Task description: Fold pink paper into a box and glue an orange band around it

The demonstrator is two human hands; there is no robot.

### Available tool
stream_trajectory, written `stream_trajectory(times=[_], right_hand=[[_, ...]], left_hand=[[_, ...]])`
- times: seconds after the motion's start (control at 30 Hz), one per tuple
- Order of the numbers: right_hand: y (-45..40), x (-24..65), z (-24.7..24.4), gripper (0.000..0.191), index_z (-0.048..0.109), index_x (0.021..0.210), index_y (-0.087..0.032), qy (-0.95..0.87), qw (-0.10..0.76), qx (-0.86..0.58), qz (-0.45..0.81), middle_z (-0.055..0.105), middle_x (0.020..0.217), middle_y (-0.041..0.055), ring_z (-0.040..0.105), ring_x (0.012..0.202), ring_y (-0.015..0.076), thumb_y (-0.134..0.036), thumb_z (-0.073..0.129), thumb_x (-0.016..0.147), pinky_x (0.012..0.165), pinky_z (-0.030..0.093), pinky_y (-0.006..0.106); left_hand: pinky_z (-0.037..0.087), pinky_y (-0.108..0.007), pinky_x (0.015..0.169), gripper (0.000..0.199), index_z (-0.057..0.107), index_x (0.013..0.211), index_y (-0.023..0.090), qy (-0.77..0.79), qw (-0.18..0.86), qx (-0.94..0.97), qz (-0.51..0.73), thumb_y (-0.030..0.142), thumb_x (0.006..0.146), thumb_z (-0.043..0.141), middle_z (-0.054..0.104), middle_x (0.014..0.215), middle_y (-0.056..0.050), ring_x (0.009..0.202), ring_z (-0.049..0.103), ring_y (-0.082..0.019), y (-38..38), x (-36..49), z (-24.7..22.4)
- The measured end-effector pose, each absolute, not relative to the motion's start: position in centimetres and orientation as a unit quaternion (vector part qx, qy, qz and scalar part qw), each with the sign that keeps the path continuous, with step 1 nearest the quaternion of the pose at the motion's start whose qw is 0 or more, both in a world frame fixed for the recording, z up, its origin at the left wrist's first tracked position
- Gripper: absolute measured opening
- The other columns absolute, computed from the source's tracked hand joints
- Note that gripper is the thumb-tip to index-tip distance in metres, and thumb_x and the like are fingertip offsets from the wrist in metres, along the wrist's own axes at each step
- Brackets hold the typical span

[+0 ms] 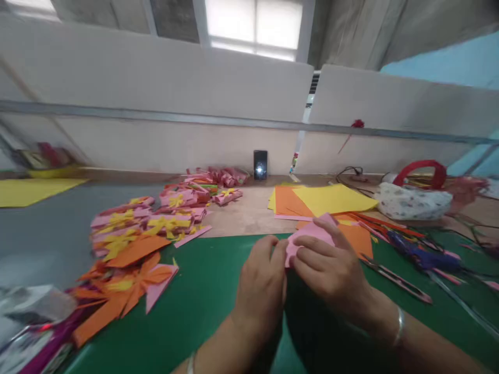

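A piece of pink paper [312, 232] is between my two hands above the green mat [202, 291]. My left hand [263, 275] grips its left edge with curled fingers and thumb. On the other side, my right hand [327, 265] has its fingers bent over the paper's face, thumb side hidden. Whether the paper is folded under the fingers cannot be made out. Just right of my right hand lies a pair of scissors [397, 278]. Behind the hands are stacked sheets of yellow paper [335, 199] and orange paper [290, 200].
At left lie pink paper pieces with yellow flowers [167, 223] and orange cutouts [136, 280]. A phone [260, 164] leans against the back panel. To the right are a blue glue gun [424, 254], orange strips, dark cables and a white patterned basket [413, 201] with a red handle.
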State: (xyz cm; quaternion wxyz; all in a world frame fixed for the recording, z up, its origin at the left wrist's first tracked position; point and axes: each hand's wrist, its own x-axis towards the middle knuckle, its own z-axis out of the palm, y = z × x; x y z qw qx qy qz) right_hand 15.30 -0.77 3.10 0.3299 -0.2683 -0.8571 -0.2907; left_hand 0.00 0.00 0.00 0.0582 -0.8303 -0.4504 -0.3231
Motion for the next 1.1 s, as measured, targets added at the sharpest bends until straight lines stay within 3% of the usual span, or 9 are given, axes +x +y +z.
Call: stream_trajectory(times=[0.3,0.47,0.6,0.7,0.77,0.87,1.0,1.1], right_hand=[[-0.8,14.0,1.9,0.029,0.068,0.073,-0.011,-0.833,0.291,-0.362,-0.301,0.07,0.066,0.0062,0.064,0.097,0.0252,0.0,0.043,0.084,0.101,0.035,0.05],[-1.2,14.0,2.4,0.029,0.068,0.068,-0.013,-0.834,0.325,-0.336,-0.293,0.07,0.062,0.0034,0.067,0.092,0.0214,0.003,0.047,0.082,0.106,0.03,0.047],[-1.8,14.4,4.0,0.018,0.067,0.096,-0.017,-0.833,0.34,-0.306,-0.31,0.073,0.096,0.005,0.057,0.111,0.025,-0.009,0.055,0.084,0.11,0.017,0.056],[-1.4,15.7,4.8,0.036,0.058,0.115,-0.024,-0.779,0.433,-0.321,-0.32,0.064,0.118,0.0059,0.048,0.12,0.0284,-0.018,0.064,0.08,0.108,0.021,0.057],[-0.4,16.9,4.9,0.041,0.055,0.119,-0.025,-0.718,0.528,-0.376,-0.255,0.06,0.122,0.0069,0.049,0.118,0.0275,-0.019,0.063,0.08,0.104,0.032,0.053],[1.5,18.2,4.3,0.033,0.053,0.117,-0.024,-0.651,0.601,-0.463,-0.019,0.058,0.121,0.0092,0.053,0.112,0.025,-0.027,0.056,0.085,0.091,0.046,0.045],[2.8,18.0,3.0,0.032,0.053,0.1,-0.021,-0.628,0.568,-0.468,0.253,0.059,0.108,0.009,0.059,0.097,0.0219,-0.038,0.064,0.076,0.077,0.053,0.036],[2.6,17.1,2.4,0.029,0.053,0.09,-0.02,-0.633,0.534,-0.479,0.292,0.06,0.09,0.0043,0.06,0.083,0.0184,-0.034,0.069,0.071,0.071,0.053,0.032]], left_hand=[[0.05,-0.041,0.087,0.029,0.062,0.107,0.01,-0.482,0.034,-0.85,-0.212,0.007,0.083,0.046,0.067,0.109,-0.014,0.106,0.06,-0.026,0.2,0.7,-0.3],[0.051,-0.042,0.074,0.024,0.065,0.083,0.014,-0.479,0.008,-0.848,-0.226,0.004,0.081,0.043,0.071,0.082,-0.01,0.083,0.066,-0.027,-0.3,0.8,0.5],[0.047,-0.038,0.064,0.028,0.068,0.084,0.016,-0.517,-0.062,-0.805,-0.284,0.006,0.08,0.042,0.07,0.076,-0.01,0.071,0.065,-0.028,0.3,-0.3,0.9],[0.046,-0.032,0.067,0.026,0.07,0.084,0.018,-0.504,-0.244,-0.711,-0.424,0.017,0.084,0.044,0.072,0.08,-0.007,0.076,0.065,-0.024,1.7,-1.2,1.0],[0.048,-0.029,0.068,0.022,0.069,0.079,0.015,-0.487,-0.406,-0.587,-0.503,0.024,0.083,0.05,0.071,0.074,-0.007,0.074,0.066,-0.022,2.5,-1.5,1.0],[0.05,-0.03,0.072,0.02,0.066,0.086,0.011,-0.431,-0.6,-0.42,-0.527,0.028,0.081,0.056,0.072,0.08,-0.01,0.074,0.068,-0.02,3.0,-1.4,1.0],[0.051,-0.031,0.077,0.025,0.063,0.098,0.012,-0.376,-0.675,-0.359,-0.523,0.029,0.08,0.06,0.069,0.103,-0.013,0.084,0.068,-0.021,2.8,-1.1,0.8],[0.05,-0.031,0.078,0.032,0.064,0.098,0.011,-0.37,-0.68,-0.369,-0.514,0.033,0.075,0.065,0.07,0.1,-0.014,0.086,0.068,-0.022,2.6,-1.0,0.6]])
